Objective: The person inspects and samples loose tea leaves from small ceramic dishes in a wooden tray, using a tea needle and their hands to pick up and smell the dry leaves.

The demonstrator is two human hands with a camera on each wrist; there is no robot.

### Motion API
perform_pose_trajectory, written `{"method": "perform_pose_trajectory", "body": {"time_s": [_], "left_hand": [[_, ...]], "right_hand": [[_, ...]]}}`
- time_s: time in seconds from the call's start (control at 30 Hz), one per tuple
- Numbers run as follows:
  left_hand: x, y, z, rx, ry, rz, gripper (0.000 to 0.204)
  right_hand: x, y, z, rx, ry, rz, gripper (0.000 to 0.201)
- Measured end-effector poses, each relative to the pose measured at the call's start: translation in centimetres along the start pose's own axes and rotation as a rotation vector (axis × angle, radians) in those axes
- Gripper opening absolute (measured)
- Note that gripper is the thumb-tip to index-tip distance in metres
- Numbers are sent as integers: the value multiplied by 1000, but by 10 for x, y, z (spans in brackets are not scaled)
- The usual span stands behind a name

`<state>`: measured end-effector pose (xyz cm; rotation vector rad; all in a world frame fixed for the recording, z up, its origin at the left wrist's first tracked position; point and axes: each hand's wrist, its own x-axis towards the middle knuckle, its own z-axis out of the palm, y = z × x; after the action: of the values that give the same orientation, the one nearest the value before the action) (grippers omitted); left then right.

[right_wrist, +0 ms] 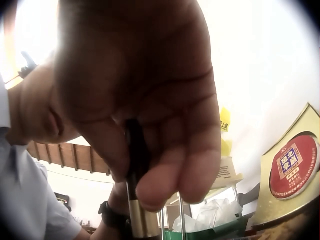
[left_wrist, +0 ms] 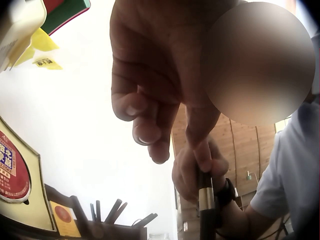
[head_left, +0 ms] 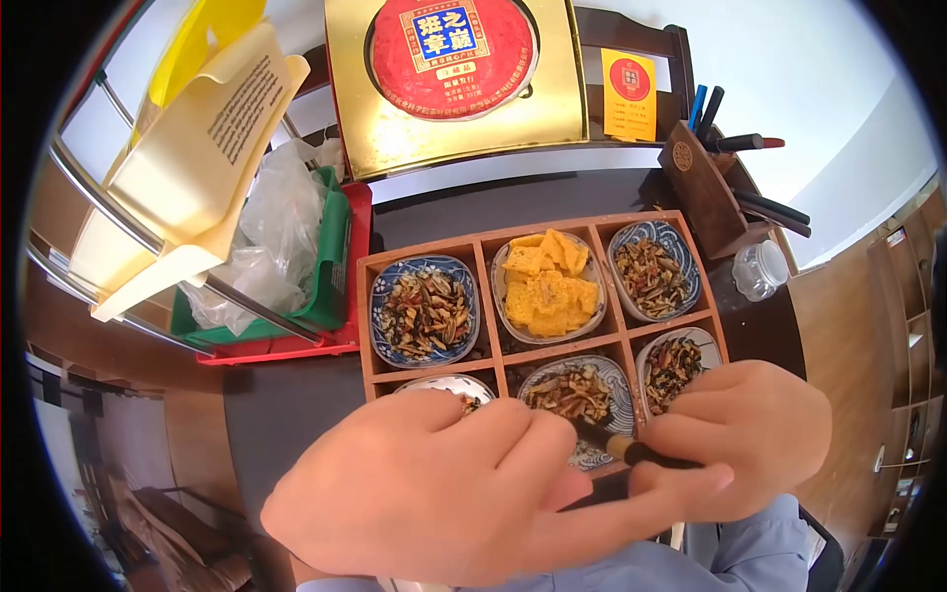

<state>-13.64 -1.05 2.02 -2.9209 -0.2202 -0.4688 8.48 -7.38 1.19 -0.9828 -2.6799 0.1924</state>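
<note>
In the head view, the right hand (head_left: pixel 740 434) grips a black rod-like tool (head_left: pixel 636 452) with a gold band; the right wrist view shows this hand (right_wrist: pixel 145 100) with thumb and fingers round the black tool (right_wrist: pixel 137 165). Beside it, the left hand (head_left: pixel 444 483) reaches across, back upward, one digit stretched to the right hand; whether it touches the tool is unclear. In the left wrist view the left hand's (left_wrist: pixel 155 70) other fingers hang loosely bent. Below lies a wooden tray (head_left: pixel 602 335) with bowls of dried pieces (head_left: pixel 424 316) and one of orange chips (head_left: pixel 552 296).
A gold box (head_left: pixel 365 128) with a red disc stands behind the tray. A wooden pen holder (head_left: pixel 705 187) and small glass jar (head_left: pixel 760 271) are at right. Left are a green basket (head_left: pixel 335 237) with plastic bags and a metal rack (head_left: pixel 99 187) with cream holders.
</note>
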Motion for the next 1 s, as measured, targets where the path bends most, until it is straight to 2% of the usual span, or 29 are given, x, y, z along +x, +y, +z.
{"method": "perform_pose_trajectory", "body": {"time_s": [0.13, 0.2, 0.33, 0.43, 0.5, 0.63, 0.67, 0.73, 0.83, 0.9, 1.0], "left_hand": [[1, -1, 1, 19, 24, 48, 52], [1, -1, 3, 27, 16, 43, 51], [1, 1, 1, 38, -3, 10, 50], [0, 1, 2, -5, 27, 17, 52], [0, 2, 2, 9, 13, 14, 52], [4, 1, -3, 24, -75, 8, 50], [3, 1, -2, 25, -75, 6, 50], [-1, 2, 3, -2, 12, 2, 49], [0, 2, 5, 18, 39, 18, 55], [1, 3, 11, 12, 53, -8, 58], [2, 5, 13, 10, 71, -48, 63]], "right_hand": [[0, 3, 13, 58, 62, -74, 11], [6, 8, 17, 119, -42, -93, 9], [0, 4, 7, 32, -92, -43, 13], [-3, 2, 9, 3, -31, 21, 9], [1, 5, 19, 72, -1, -62, 7], [4, 7, 17, 110, 18, -76, 8], [2, 5, 10, 44, 23, -73, 7], [0, 3, 5, -20, 24, -71, 7], [-2, 3, 10, 13, 14, -4, 7], [1, 10, 25, 165, -65, 0, 7], [2, 8, 12, 58, -44, -55, 8]]}}
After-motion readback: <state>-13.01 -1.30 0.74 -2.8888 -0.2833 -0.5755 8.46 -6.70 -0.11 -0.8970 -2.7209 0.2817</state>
